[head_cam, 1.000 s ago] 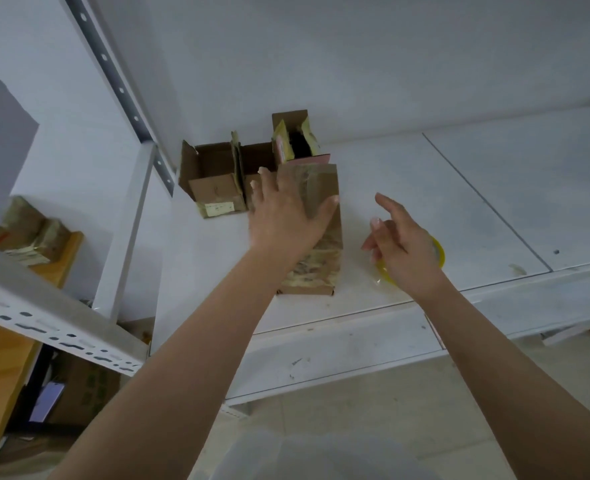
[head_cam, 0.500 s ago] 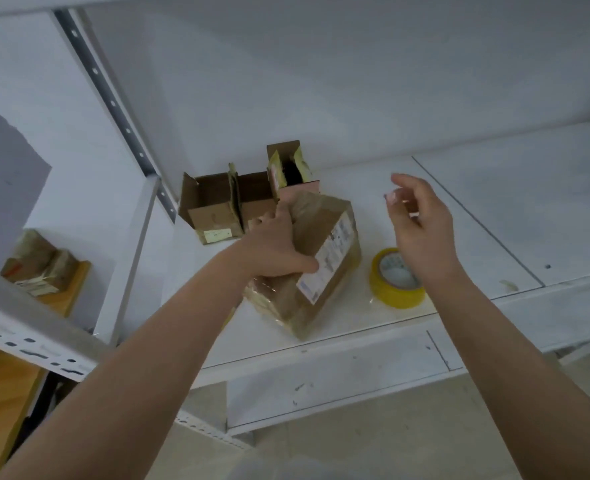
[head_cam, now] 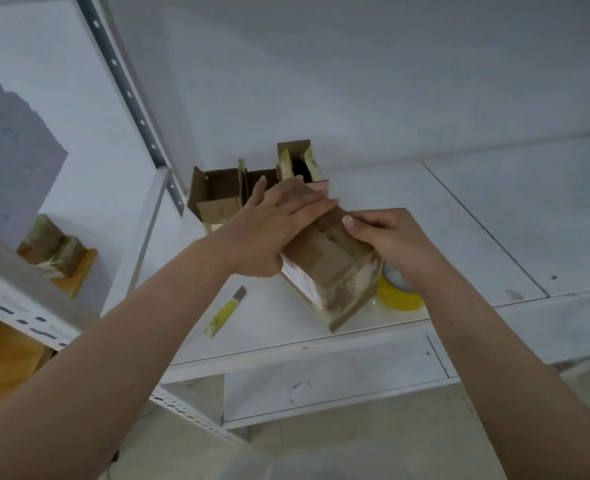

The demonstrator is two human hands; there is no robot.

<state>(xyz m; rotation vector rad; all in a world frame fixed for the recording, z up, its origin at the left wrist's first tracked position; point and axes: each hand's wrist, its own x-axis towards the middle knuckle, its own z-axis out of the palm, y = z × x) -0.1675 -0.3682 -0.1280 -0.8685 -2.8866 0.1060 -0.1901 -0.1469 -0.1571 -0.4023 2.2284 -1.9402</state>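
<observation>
We find the taped parcel (head_cam: 328, 275) tilted on the white shelf (head_cam: 494, 209) beside the yellow tape roll (head_cam: 401, 300), right hand (head_cam: 388, 237) grasping its upper edge, left hand (head_cam: 269, 230) apparently clasped over its far end.

We see a brown cardboard parcel (head_cam: 331, 268), wrapped in glossy clear tape, a white label on its left face. It is tilted, its lower corner near the white shelf's (head_cam: 459, 237) front edge.

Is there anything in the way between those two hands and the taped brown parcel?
Nothing visible: the left hand holds the parcel across its top and the right hand grips its right side. The tape roll and the yellow knife lie beside it, on the shelf.
</observation>
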